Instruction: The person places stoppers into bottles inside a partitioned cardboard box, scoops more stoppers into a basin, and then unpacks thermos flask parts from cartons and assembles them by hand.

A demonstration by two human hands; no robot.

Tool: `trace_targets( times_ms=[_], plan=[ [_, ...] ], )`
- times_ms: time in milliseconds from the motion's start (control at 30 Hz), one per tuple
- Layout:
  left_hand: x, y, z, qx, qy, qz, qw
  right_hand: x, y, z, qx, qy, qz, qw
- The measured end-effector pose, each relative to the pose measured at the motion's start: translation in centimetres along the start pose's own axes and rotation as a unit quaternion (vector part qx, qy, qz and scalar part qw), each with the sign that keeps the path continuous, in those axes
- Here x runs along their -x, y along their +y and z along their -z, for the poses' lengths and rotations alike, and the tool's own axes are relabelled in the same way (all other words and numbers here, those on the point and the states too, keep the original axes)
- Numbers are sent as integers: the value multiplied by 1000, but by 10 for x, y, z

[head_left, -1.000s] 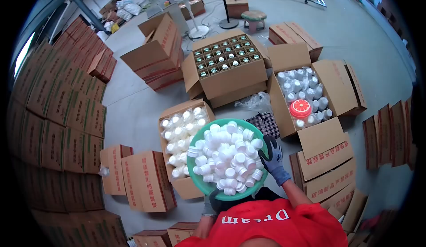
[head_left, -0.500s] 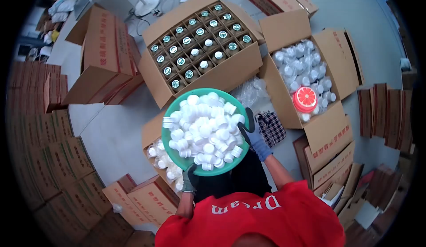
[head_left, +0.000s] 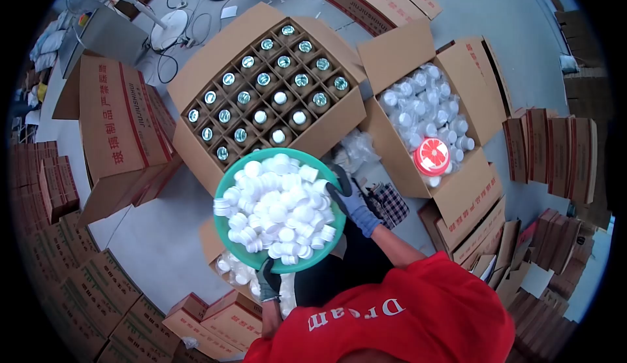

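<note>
A green basin [head_left: 223,234] heaped with white plastic caps [head_left: 277,213] is held between my two gloved hands. My left hand [head_left: 268,281] grips its near rim from below, fingers mostly hidden under it. On the right side, my right hand [head_left: 353,201] closes on the rim with the thumb over the edge. Just beyond the basin stands an open carton [head_left: 333,128] with cardboard dividers and rows of bottles [head_left: 262,79]. Most bottle tops look greenish and shiny; several wear white caps. The basin hides the carton's near corner.
Right of it, an open carton [head_left: 396,167] holds plastic-wrapped, white-capped items and a red grapefruit-patterned round thing [head_left: 432,157]. Another carton [head_left: 210,242] with white items lies partly under the basin. Stacked cartons [head_left: 78,298] line the left; a fan stand [head_left: 169,30] and cables lie behind.
The view has shifted, so the cartons sit lower and more to the left. Both hands still hold the basin, which now covers the near corner of the bottle carton.
</note>
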State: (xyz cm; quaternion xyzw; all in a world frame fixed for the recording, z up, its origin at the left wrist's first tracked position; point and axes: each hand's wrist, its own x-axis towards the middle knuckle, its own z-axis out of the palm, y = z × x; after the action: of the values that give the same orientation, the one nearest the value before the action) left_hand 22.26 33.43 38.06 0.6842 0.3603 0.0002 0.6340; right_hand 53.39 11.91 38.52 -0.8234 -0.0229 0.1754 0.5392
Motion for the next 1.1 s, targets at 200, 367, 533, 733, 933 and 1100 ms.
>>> trace_targets(
  times_ms=[200,367,533,733,933,1100],
  plan=[
    [-96,65,-123,278,43,215,935,-112,53,93,-91,43,-243,965],
    [-190,54,-307,346,-15,298,890,-197,191,227,-305,145,-298,893],
    [-279,-1,-492,329,-199,218,897,-278,335,388,-289,248,-272,884],
    [-346,-67,-579,413,-299,195,838,-334,398,434,-151,220,-218,939],
    [-329,-188,-507,115,78,229,963,-314,435,451,-28,139,-228,963],
    [-84,-416,-504,-272,-334,93,898,-255,372,413,136,174,-230,948]
  ],
)
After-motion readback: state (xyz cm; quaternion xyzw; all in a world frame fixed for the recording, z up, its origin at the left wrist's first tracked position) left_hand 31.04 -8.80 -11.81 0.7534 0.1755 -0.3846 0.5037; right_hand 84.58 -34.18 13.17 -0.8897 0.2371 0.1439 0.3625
